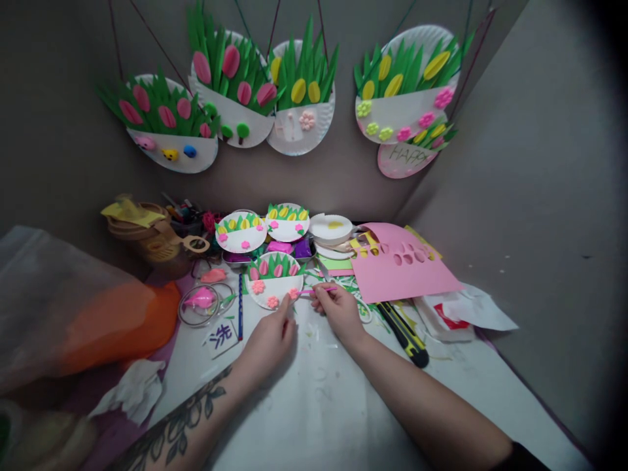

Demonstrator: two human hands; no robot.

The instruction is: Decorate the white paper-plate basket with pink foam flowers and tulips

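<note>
A small paper plate craft (pixel 265 291) lies on the table, with green paper grass, pink paper tulips and several salmon-pink clay flowers (pixel 273 301) on its white front. My left hand (pixel 275 330) is at the plate's lower right rim, fingers curled and the index finger against the edge beside a clay flower. A thin pink modelling tool (pixel 321 290) is pinched in my right hand (pixel 337 311), its tip pointing left at the flower on the plate's right side. Whether the tip touches the flower is too small to tell.
Behind stand two finished plates (pixel 240 232) and stacked plates (pixel 330 229). Pink cut-out paper (pixel 405 265), a yellow-black cutter (pixel 407 333) and scissors (pixel 364 310) lie right. Leftward are a blue pencil (pixel 240 306), a round container (pixel 199 305) and an orange bag (pixel 122 320). Plate crafts (pixel 171 150) hang above.
</note>
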